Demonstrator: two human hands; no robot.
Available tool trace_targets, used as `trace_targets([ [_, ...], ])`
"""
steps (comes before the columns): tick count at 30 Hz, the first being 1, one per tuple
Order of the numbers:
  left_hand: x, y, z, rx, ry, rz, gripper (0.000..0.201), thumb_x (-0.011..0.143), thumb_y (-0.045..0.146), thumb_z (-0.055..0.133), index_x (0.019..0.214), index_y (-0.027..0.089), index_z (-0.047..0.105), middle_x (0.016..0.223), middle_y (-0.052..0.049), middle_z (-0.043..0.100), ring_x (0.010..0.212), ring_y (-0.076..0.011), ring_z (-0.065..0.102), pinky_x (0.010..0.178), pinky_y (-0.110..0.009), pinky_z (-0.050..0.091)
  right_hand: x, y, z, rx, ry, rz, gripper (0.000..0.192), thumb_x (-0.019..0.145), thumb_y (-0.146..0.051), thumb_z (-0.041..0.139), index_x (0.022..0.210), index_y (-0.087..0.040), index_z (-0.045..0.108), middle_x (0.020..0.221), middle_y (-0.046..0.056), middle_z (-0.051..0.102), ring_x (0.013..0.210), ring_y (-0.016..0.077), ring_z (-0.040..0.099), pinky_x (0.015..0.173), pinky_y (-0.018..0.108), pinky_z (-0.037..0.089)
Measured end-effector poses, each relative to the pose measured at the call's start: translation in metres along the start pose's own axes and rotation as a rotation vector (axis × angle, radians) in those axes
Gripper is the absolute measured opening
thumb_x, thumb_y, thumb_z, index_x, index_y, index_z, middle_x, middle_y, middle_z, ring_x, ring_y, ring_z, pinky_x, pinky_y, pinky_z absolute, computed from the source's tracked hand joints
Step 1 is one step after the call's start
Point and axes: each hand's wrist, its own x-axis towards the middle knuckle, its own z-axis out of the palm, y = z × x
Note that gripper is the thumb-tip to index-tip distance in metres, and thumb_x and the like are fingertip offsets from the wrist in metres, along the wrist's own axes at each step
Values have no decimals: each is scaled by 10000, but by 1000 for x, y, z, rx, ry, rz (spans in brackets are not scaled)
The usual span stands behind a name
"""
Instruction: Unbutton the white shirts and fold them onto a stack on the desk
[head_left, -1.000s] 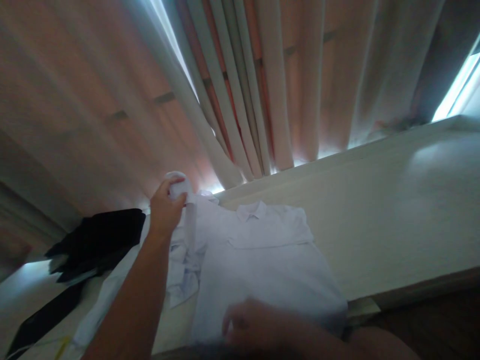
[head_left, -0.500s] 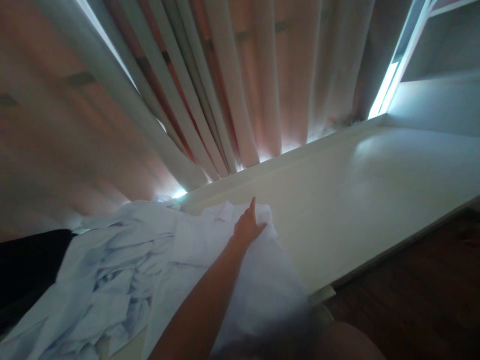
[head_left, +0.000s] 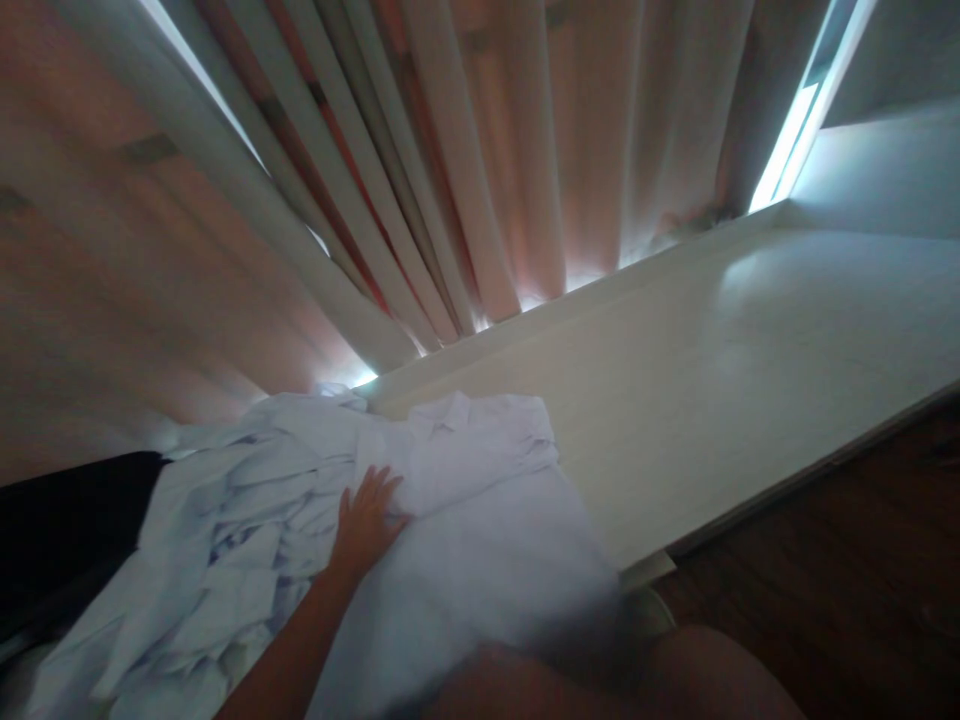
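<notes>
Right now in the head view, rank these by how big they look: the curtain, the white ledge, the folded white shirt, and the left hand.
1. curtain, widest by far
2. white ledge
3. folded white shirt, though its nearness to the camera makes second and third unsure
4. left hand, smallest, resting flat on the shirt

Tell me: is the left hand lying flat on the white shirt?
Yes, the left hand rests open, fingers spread, on the white shirt, at its left edge beside the crumpled white clothes.

No text, label, brand, number or sign can be read anywhere here, neither on the clothes nor on the surfaces.
</notes>
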Motion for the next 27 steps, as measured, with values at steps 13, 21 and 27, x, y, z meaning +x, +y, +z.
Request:
trace_targets([
  [13, 9, -31, -7, -146, 50, -258, 518, 840, 212, 569, 1355, 201, 515, 1386, -134, 543, 1290, -285, 505, 1055, -413, 432, 10, 123, -168, -578, 569, 670, 518, 998, -319, 378, 1507, -224, 382, 1629, 152, 247, 1476, 401, 227, 1091, 636, 303],
  [21, -7, -58, -8, -161, 26, -290, 479, 817, 76, 480, 1283, 161, 552, 1273, -153, 590, 1239, -279, 537, 1064, -423, 418, 2, 162, -165, -607, 466, 693, 661, 965, -323, 374, 1583, -175, 193, 1587, 184, 338, 1442, 330, 358, 1141, 617, 257],
  [27, -4, -51, -7, -217, -7, -402, 476, 831, 179, 535, 1307, 182, 527, 1302, -162, 607, 1204, -291, 585, 992, -410, 454, 0, 170, -159, -636, 373, 661, 640, 926, -376, 469, 1527, -195, 343, 1643, 154, 205, 1512, 368, 163, 1143, 693, 147],
])
